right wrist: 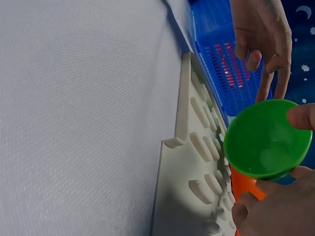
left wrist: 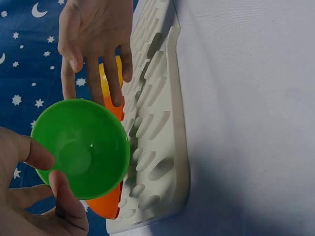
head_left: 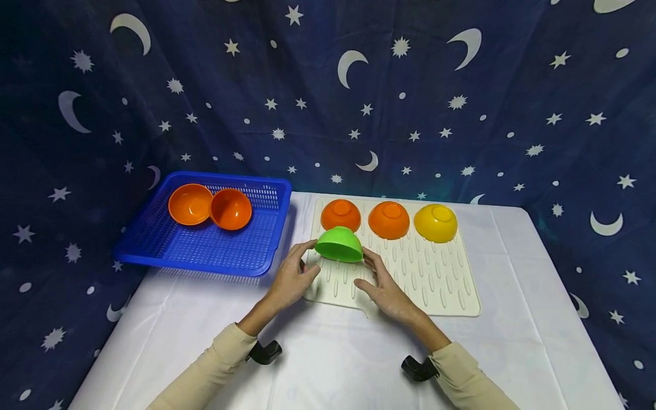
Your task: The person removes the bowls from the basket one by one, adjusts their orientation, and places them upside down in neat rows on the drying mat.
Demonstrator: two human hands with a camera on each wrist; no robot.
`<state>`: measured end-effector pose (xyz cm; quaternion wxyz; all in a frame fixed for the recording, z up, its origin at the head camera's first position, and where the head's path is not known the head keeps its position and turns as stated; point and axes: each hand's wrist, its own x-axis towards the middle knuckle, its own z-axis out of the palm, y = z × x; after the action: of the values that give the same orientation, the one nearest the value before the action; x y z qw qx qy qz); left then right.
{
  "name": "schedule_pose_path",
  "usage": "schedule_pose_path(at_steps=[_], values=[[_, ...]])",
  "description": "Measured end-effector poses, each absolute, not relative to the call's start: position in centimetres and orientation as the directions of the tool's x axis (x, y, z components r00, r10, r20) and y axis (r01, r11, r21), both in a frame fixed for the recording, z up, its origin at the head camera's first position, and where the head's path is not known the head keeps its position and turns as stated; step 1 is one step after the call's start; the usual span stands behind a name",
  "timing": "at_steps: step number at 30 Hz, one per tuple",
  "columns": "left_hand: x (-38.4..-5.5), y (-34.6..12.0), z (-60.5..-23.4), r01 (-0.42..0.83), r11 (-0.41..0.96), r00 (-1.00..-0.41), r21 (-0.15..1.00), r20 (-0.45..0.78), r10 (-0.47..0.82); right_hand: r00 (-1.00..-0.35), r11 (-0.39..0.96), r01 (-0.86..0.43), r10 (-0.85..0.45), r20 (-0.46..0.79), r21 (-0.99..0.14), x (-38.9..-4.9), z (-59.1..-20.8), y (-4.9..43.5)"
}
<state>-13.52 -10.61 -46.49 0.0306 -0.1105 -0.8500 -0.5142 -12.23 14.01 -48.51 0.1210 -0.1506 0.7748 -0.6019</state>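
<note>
Both hands hold a green bowl [head_left: 339,245] between their fingers, above the near-left part of a cream ribbed drying mat [head_left: 430,279]. It is tilted, its base up and away and its mouth toward me and downward; the wrist views look into its hollow. The fingers of my left hand [head_left: 294,279] meet its left rim, the thumb standing off in the head view. My right hand [head_left: 389,293] has fingertips at the right rim, its thumb also apart there. Behind the green bowl, an orange bowl [head_left: 340,213], a second orange bowl [head_left: 389,221] and a yellow bowl [head_left: 435,223] sit upside down on the mat.
To the left stands a blue perforated basket [head_left: 205,265] with two orange bowls inside, one [head_left: 188,205] beside the other [head_left: 231,210]. A white cloth [head_left: 338,364] covers the table. A dark curtain [head_left: 328,114] with moons and stars hangs behind.
</note>
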Motion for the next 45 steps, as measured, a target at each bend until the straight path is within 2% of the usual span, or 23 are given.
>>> schedule_pose_path(at_steps=[6,10,18,25,37,45], values=[[-13.3,-10.6,-46.8,0.135,0.43,-0.985,0.893,0.074,0.155,-0.927,0.293,-0.035,-0.367,-0.079,-0.956,-12.3,-48.9,13.9],[-13.0,-10.7,-47.1,0.084,0.418,-0.987,0.904,0.018,0.158,-0.916,0.34,-0.051,-0.39,-0.092,-0.939,-12.2,-49.3,13.7],[-12.8,-10.9,-47.9,0.072,0.445,-0.981,0.892,-0.018,0.195,-0.918,0.423,-0.06,-0.38,-0.117,-0.904,-11.9,-49.7,13.5],[-12.4,-10.8,-48.5,0.049,0.529,-0.955,0.847,-0.115,0.273,-0.911,0.482,-0.107,-0.399,-0.109,-0.87,-11.8,-49.7,13.3],[-11.9,-10.6,-48.5,0.121,0.528,-0.929,0.84,-0.092,0.359,-0.91,0.496,-0.13,-0.403,-0.094,-0.858,-11.3,-49.7,13.4],[-11.5,-10.3,-47.9,0.098,0.614,-0.945,0.783,-0.12,0.304,-0.907,0.511,-0.127,-0.406,-0.109,-0.85,-10.9,-49.4,13.0]])
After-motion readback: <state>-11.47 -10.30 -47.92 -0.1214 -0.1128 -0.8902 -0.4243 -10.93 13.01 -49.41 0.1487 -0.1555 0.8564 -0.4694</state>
